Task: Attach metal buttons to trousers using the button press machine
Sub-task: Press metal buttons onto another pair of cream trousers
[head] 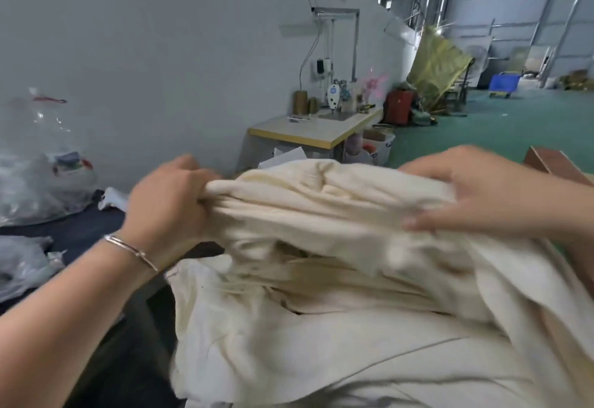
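From the head view, the person's got a big heap of cream trousers (321,279) piled right in front of them, filling most of the lower middle. The left hand (167,202), with a thin silver bracelet (131,248) on the wrist, is clenched around a bunched fold at the top left edge of the pile. The right hand (475,192) is a bit blurry but lies on the top right of the same bundle, fingers mostly straight and spread, thumb pressing into the cloth. As for containers: clear plastic bags (41,176) sit off to the left against the grey wall with something colourful inside, too blurry to say what, and way back on the green floor there's a blue crate (504,82), contents not visible. A brown box edge (553,163) pokes out just behind the right hand. Further back, a sewing table (313,131) stands along the wall with a white sewing machine (334,96) and thread cones (301,102) on it. A yellowish tarp (438,68) leans up behind that.
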Tool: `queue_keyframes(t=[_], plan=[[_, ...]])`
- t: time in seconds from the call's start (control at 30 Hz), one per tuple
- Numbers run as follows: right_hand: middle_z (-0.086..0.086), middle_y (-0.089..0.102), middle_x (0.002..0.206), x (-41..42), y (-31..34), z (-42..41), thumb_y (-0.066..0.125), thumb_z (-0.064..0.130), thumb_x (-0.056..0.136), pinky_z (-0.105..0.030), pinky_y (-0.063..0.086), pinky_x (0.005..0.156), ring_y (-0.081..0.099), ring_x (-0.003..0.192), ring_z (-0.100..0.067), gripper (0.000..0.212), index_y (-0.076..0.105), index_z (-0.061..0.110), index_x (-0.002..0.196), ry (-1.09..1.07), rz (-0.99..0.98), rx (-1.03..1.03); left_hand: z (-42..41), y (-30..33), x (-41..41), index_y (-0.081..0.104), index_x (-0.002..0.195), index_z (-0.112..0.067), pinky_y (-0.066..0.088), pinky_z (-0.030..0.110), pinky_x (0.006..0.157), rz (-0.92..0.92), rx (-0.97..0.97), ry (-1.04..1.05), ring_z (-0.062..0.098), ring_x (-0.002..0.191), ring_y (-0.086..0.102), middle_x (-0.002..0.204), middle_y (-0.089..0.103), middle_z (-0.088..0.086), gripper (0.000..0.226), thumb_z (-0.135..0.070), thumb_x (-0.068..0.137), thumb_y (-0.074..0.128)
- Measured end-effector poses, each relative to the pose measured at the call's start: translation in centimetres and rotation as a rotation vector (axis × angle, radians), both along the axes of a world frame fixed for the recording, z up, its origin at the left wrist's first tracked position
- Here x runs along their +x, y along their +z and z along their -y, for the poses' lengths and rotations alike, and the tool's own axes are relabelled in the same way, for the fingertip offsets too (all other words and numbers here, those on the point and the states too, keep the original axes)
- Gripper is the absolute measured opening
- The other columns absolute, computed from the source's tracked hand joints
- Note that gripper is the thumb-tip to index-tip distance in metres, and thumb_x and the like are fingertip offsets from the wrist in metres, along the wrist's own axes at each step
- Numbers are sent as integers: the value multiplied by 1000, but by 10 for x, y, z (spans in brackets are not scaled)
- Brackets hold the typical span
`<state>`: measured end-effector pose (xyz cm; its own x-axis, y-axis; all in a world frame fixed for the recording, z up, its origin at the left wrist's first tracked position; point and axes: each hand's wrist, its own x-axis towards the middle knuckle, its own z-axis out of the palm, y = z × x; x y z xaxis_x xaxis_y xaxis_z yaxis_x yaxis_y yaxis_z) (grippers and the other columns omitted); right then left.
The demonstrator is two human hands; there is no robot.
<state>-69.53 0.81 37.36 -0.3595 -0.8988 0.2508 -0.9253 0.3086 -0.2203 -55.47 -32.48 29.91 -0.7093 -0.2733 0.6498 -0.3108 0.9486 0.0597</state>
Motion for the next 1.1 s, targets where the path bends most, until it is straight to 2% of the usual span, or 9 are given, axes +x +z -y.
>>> queue_keyframes(t=[0.1,0.2,0.3,0.4,0.6,0.7,0.9,1.0,1.1], plan=[[24,60,104,4,-19,20,73,64,68,-27,47,89,55,98,4,50,63,39,110,9,-32,511,22,-20,14,68,110,-29,49,36,80,542,89,93,25,106,59,110,62,-2,38,-7,79,65],[24,46,125,2,-43,41,60,80,64,-28,39,103,41,120,-1,74,52,44,129,-67,0,477,17,-52,28,50,136,-44,38,19,103,895,637,-103,4,128,42,136,47,-21,69,-14,79,76],[21,24,148,12,-74,67,47,92,57,-27,27,112,21,137,-4,102,19,49,145,-22,68,229,0,-61,22,46,129,-58,32,12,98,894,706,-289,-8,124,39,133,43,-35,73,-40,70,85],[12,13,155,34,-118,85,56,79,65,-40,26,114,15,141,-12,105,-7,53,144,69,22,465,-23,-84,8,51,133,-46,35,15,96,862,511,-292,-2,118,47,130,52,-25,65,-44,74,80],[12,67,110,10,-85,110,49,0,74,-34,51,84,58,105,-13,52,68,37,104,-42,-46,215,-22,-72,-3,57,79,-17,40,30,66,353,389,-262,20,79,50,80,58,-8,10,-10,81,64],[15,65,81,-12,-47,111,45,-1,72,-30,47,62,58,83,-15,42,61,38,67,-221,-205,130,-25,-49,-10,56,84,-26,32,26,65,93,401,-324,14,78,46,82,51,-11,24,-3,79,60],[-9,61,109,9,-101,107,47,10,83,-40,52,82,59,99,-27,27,57,10,108,-72,-63,954,-17,-106,-5,67,114,-19,38,19,76,619,354,-213,16,106,58,115,68,-4,25,-23,90,62],[-8,58,100,26,-107,121,45,11,87,-27,42,58,54,79,-23,23,57,5,105,-40,-137,1034,-9,-99,13,65,126,-28,41,17,89,558,465,-196,8,113,57,125,65,-13,33,-32,92,66],[-3,59,101,42,-79,155,48,21,89,-31,49,68,58,88,-24,22,57,13,107,33,-316,829,1,-65,50,69,118,-28,45,16,87,390,556,-149,2,105,59,116,68,-15,28,-33,91,69]])
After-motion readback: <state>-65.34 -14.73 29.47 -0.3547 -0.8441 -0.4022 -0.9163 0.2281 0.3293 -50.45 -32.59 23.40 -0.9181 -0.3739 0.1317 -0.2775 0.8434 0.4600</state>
